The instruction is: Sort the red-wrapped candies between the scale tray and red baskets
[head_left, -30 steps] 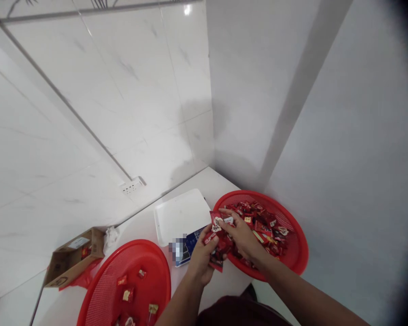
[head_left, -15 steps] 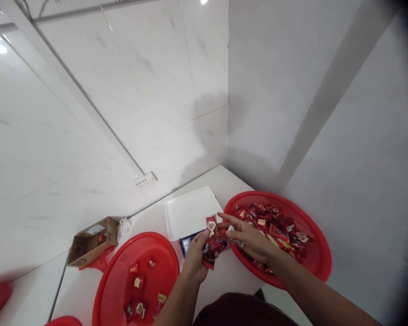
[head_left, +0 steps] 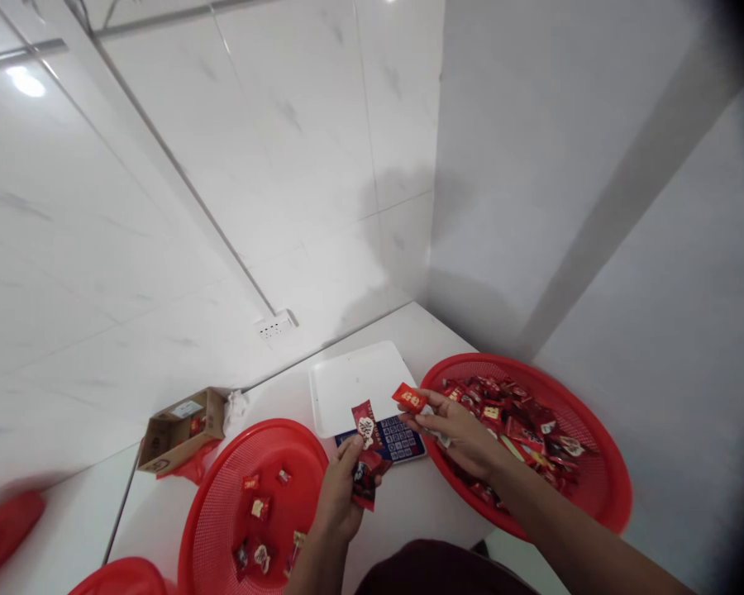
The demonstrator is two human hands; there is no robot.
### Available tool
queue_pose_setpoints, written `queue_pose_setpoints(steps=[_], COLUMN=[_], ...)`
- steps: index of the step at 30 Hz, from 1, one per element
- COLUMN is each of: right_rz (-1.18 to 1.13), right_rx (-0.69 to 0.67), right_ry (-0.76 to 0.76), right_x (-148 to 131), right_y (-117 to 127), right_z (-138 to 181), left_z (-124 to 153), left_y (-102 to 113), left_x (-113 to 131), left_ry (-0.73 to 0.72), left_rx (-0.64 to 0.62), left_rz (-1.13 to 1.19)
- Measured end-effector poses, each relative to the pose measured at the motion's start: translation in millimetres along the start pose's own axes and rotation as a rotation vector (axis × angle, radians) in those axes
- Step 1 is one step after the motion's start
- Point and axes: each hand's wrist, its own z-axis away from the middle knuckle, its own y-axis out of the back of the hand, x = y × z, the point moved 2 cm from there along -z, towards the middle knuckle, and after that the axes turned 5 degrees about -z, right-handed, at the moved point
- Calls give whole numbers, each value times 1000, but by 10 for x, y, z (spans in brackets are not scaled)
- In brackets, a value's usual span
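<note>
My left hand (head_left: pixel 340 494) is closed on a bunch of red candy packets (head_left: pixel 365 456), held upright above the table between the two baskets. My right hand (head_left: pixel 459 430) pinches a single red candy packet (head_left: pixel 410 398) at its fingertips, just left of the right red basket (head_left: pixel 601 487), which is heaped with several red packets (head_left: pixel 514 421). The left red basket (head_left: pixel 223 496) holds a few scattered packets (head_left: pixel 260 529). A white-topped scale (head_left: pixel 360 387) with a blue keypad (head_left: pixel 400 438) stands between and behind the hands.
An open cardboard box (head_left: pixel 183 426) with red plastic lies at the left by the wall. Another red basket rim (head_left: pixel 121 578) shows at the bottom left, and a red shape (head_left: pixel 6 529) at the far left. A wall socket (head_left: pixel 274 326) sits above the table.
My hands have drawn apart: the right hand pulled one packet away from the bunch and lifted it right, the left hand moved slightly left and down. The camera shifted, showing more of the left basket.
</note>
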Motion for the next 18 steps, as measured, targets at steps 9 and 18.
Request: queue_pose_setpoints(steps=[9, 18], right_rz=[183, 238], right_rx=[98, 213], right_ry=[-24, -195], right_x=[130, 588], right_y=[33, 215], right_z=[-149, -997], left_z=[34, 52], left_y=[130, 301], left_x=[-43, -158], left_ry=[23, 13], left_rx=[40, 115], left_rz=[-10, -59])
